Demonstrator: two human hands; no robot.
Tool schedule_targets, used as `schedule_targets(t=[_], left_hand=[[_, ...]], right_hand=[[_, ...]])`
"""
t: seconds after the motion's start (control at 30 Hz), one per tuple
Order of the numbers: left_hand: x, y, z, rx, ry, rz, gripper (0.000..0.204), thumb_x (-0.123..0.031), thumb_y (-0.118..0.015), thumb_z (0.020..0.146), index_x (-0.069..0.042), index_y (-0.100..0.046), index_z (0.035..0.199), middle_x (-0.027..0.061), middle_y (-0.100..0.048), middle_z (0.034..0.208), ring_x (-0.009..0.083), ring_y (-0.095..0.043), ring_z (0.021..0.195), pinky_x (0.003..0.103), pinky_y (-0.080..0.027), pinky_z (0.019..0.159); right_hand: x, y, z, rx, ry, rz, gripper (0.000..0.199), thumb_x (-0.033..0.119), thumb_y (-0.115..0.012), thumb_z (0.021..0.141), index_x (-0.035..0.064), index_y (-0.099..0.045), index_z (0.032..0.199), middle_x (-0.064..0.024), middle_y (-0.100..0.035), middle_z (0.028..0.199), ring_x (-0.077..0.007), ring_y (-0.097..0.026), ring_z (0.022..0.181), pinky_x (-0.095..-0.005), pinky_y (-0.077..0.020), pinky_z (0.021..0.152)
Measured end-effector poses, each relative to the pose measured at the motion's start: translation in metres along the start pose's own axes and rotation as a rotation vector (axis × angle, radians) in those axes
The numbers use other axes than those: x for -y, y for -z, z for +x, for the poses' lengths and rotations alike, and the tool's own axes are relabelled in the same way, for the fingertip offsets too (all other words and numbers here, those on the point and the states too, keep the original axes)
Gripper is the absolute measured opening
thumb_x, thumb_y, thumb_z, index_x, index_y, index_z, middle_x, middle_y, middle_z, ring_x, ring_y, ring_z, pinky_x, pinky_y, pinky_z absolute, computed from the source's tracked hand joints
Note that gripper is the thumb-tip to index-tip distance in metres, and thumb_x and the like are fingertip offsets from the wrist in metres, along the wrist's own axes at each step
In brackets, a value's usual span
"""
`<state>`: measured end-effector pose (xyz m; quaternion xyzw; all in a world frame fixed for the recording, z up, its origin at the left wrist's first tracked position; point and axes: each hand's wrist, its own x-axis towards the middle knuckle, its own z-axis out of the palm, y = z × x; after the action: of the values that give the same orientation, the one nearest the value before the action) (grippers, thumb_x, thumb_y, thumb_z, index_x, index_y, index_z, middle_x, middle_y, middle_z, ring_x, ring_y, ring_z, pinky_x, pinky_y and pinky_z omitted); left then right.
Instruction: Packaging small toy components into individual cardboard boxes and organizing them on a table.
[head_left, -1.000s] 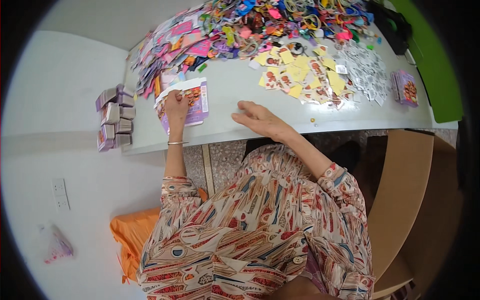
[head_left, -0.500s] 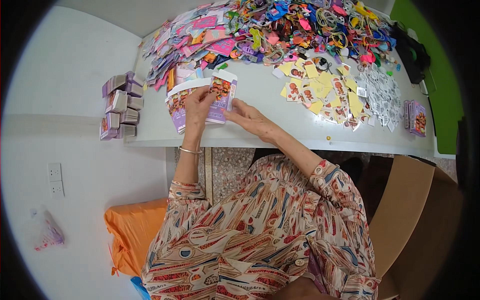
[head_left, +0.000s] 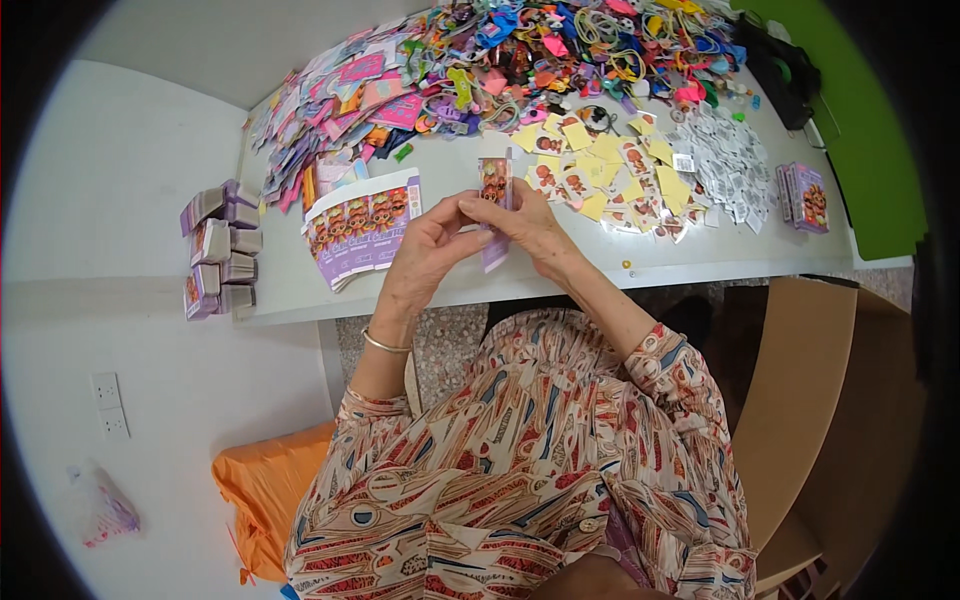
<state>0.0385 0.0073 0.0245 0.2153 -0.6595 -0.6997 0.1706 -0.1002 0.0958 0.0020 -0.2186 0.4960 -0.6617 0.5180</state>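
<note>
We see both hands raised together over the near edge of the bench [head_left: 700,262]. The left hand [head_left: 425,255] and the right hand [head_left: 525,222] pinch a narrow purple card package [head_left: 494,195] between their fingertips, holding it upright just above the surface. Half a second ago the hands were pressed down on the fanned stack of flat purple cards [head_left: 362,235]; now they have lifted clear of it and shifted to the right, and the stack lies alone to the left of the left hand. A second ago the hands were well apart, the right one flat on the bench. At the far left edge stands a cluster of folded purple boxes [head_left: 220,258]. Yellow printed cards [head_left: 600,170] lie spread just beyond the package, and a heap of colourful trinkets [head_left: 560,50] covers the far side. An orange bag [head_left: 265,490] sits on the floor below.
</note>
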Motion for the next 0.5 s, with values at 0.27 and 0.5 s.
schedule_targets(t=[0.27,0.5], left_hand=[[-0.013,-0.023,0.002,0.035,0.038,0.063,0.064,-0.001,-0.066,0.083,0.0,-0.037,0.14,0.015,-0.05,0.13,0.0236,-0.051,0.12,0.035,-0.044,0.099],[-0.018,-0.083,0.013,0.079,-0.288,0.267,0.062,-0.002,-0.055,0.09,0.001,-0.027,0.146,0.0168,-0.037,0.146,0.0267,-0.043,0.129,0.041,-0.038,0.105]], right_hand=[[-0.001,0.042,-0.029,-0.271,0.359,-0.544,0.071,0.041,-0.084,0.064,-0.0026,-0.057,0.114,-0.0121,-0.066,0.1,-0.0183,-0.063,0.091,-0.0328,-0.0492,0.084],[0.019,0.081,-0.089,-0.401,0.489,-0.658,0.096,0.045,-0.077,0.059,0.0056,-0.041,0.14,-0.0204,-0.061,0.092,-0.0381,-0.063,0.082,-0.043,-0.0508,0.071]])
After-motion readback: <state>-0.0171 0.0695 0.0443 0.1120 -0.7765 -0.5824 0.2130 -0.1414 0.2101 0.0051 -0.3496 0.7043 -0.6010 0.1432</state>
